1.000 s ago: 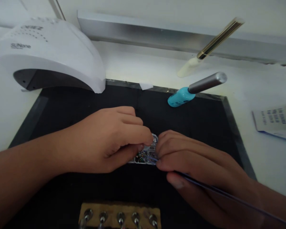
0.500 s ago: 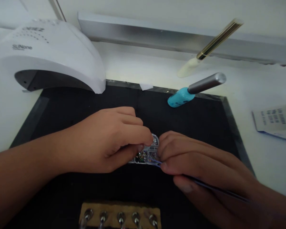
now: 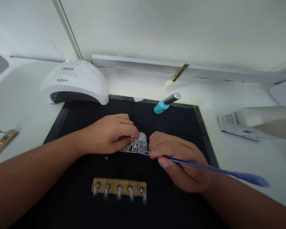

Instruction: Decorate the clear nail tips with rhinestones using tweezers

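At frame centre, grips bead case (image 3: 142,140) in left fingers (image 3: 130,129) and, just right of it, purple tweezers (image 3: 214,168), slanting lower right, in right fingers (image 3: 168,149).

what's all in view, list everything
mat: 1, black, centre
table: 1, white, under mat
lamp: 1, white, back left
rail: 1, grey, along back
gold-capped bottle: 1, cream, behind mat
silver-capped bottle: 1, turquoise, mat's back
scrap: 1, white, mat's back edge
packet: 1, white, right
tip holder: 1, tan, front
nail tips: 5, mostly clear, on tip holder
other strip: 1, tan, left edge
shiny bit: 1, silvery, mat's left
gem case: 1, clear, mat's middle
tweezers: 1, purple, in right hand
left hand: 1, bare, at gem case
right hand: 1, bare, around tweezers
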A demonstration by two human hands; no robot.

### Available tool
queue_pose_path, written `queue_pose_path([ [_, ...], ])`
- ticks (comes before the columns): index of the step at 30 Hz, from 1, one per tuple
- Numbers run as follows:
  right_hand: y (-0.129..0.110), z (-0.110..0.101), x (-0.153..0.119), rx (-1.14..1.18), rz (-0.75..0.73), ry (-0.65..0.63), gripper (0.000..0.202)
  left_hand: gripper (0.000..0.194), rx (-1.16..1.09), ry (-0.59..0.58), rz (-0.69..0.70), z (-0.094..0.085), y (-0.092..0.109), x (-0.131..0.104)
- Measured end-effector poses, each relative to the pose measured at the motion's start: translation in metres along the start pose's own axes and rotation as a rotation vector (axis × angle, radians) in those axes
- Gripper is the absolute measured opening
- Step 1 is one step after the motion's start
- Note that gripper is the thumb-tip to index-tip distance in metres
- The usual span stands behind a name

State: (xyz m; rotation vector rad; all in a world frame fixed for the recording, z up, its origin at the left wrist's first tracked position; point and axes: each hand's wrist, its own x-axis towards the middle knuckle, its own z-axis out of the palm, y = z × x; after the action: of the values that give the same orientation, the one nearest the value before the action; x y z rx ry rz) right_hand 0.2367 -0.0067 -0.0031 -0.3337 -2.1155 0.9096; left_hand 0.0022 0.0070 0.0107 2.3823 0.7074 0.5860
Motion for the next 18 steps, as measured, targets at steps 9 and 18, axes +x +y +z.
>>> queue_pose_path([
  [9,-0.056,0.001,0.000,-0.168,-0.137,-0.020,0.016,0.014,0.114,0.020,-0.103,0.004,0.000,-0.006],
  [18,-0.078,-0.002,-0.041,-0.148,-0.077,0.052,0.021,0.020,0.134,0.063,-0.210,-0.012,0.028,-0.020],
])
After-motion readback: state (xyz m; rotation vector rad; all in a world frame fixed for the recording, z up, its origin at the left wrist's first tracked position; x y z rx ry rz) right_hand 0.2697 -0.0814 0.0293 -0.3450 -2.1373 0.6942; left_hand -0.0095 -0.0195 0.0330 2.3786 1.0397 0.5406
